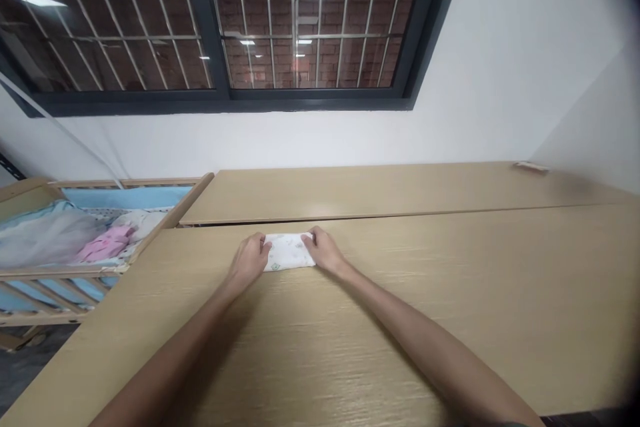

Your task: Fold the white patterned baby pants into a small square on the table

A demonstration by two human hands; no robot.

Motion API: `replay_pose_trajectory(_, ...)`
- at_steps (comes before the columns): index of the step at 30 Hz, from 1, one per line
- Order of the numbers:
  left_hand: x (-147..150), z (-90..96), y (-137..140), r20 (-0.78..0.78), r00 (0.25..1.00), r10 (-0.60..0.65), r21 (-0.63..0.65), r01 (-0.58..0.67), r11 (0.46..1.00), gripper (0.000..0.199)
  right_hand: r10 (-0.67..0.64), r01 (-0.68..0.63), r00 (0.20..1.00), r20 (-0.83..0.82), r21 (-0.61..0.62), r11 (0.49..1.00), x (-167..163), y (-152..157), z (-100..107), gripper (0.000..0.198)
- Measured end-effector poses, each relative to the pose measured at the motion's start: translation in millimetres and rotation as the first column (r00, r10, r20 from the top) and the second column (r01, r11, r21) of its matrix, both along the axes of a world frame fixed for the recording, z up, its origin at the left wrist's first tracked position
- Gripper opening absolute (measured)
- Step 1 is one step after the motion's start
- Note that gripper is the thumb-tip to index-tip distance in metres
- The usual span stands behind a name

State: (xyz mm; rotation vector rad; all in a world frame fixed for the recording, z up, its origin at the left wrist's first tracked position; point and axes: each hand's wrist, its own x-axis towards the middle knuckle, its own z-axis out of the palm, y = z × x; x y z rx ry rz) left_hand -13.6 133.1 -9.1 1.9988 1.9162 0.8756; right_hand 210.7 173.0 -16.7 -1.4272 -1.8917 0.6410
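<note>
A small folded white cloth (pixel 287 252) with faint printed figures lies on the wooden table (pixel 310 340), close to its far edge. My left hand (pixel 249 257) grips the cloth's left end, thumb on top and fingers curled behind it. At the right end, my right hand (pixel 324 251) pinches the cloth in the same way. The cloth looks flat and roughly rectangular between both hands. What kind of cloth it is, I cannot tell.
A second wooden board (pixel 365 190) runs behind the table, past a narrow gap. To the left stands a wooden crib (pixel 65 273) with blue lining and a pink cloth (pixel 107 243). A barred window (pixel 310 33) is above. A small flat item (pixel 531 167) lies far right.
</note>
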Motion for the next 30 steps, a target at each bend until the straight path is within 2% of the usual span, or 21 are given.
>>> replay_pose_trajectory(6, -0.2, -21.1, -5.5, -0.031, 0.999, 0.04, 0.057, -0.038, 0.998, 0.018, -0.016, 0.016, 1.0, 0.003, -0.005, 1.0, 0.9, 4.8, -6.2, 0.024)
replay_pose_trajectory(8, 1.4, -21.6, -9.9, -0.041, 0.998, 0.052, 0.117, -0.046, 0.992, 0.025, -0.046, 0.044, 0.999, 0.017, 0.083, 0.996, 0.6, 0.5, -1.2, 0.03)
replay_pose_trajectory(10, 7.4, -18.8, -15.8, -0.056, 0.997, 0.058, 0.198, -0.045, 0.979, 0.038, -0.04, 0.016, 0.996, 0.085, 0.268, 0.963, -0.9, -8.9, 6.7, 0.038)
replay_pose_trajectory(12, 17.7, -15.2, -22.7, -0.082, 0.997, 0.008, 0.264, 0.014, 0.964, 0.051, 0.045, -0.141, 0.972, 0.229, 0.424, 0.895, -4.5, -21.4, 14.3, 0.046)
replay_pose_trajectory(13, 23.7, -14.2, -25.9, -0.113, 0.992, -0.053, 0.286, 0.083, 0.955, 0.057, 0.114, -0.254, 0.942, 0.315, 0.45, 0.856, -7.1, -27.6, 16.8, 0.049)
replay_pose_trajectory(15, 35.1, -15.4, -30.9, -0.202, 0.962, -0.186, 0.3, 0.242, 0.923, 0.068, 0.254, -0.457, 0.852, 0.459, 0.413, 0.788, -12.9, -37.2, 17.6, 0.054)
replay_pose_trajectory(17, 42.1, -21.0, -33.1, -0.282, 0.926, -0.252, 0.274, 0.329, 0.904, 0.075, 0.334, -0.558, 0.777, 0.534, 0.339, 0.757, -17.8, -41.8, 13.9, 0.058)
replay_pose_trajectory(19, 42.4, -29.2, -32.8, -0.318, 0.917, -0.242, 0.223, 0.32, 0.921, 0.078, 0.351, -0.573, 0.75, 0.561, 0.285, 0.768, -20.1, -42.3, 8.6, 0.059)
replay_pose_trajectory(23, 28.3, -42.0, -30.1, -0.37, 0.897, -0.241, 0.159, 0.316, 0.935, 0.074, 0.327, -0.542, 0.755, 0.568, 0.261, 0.799, -15.4, -39.9, 3.5, 0.056)
replay_pose_trajectory(26, 17.3, -46.0, -30.3, -0.407, 0.886, -0.221, 0.156, 0.306, 0.939, 0.074, 0.33, -0.529, 0.769, 0.547, 0.256, 0.809, -5.2, -38.9, 3.2, 0.057)
replay_pose_trajectory(30, 10.9, -48.0, -33.7, -0.448, 0.87, -0.204, 0.138, 0.293, 0.946, 0.076, 0.326, -0.486, 0.792, 0.516, 0.21, 0.848, 9.2, -37.4, 2.1, 0.059)
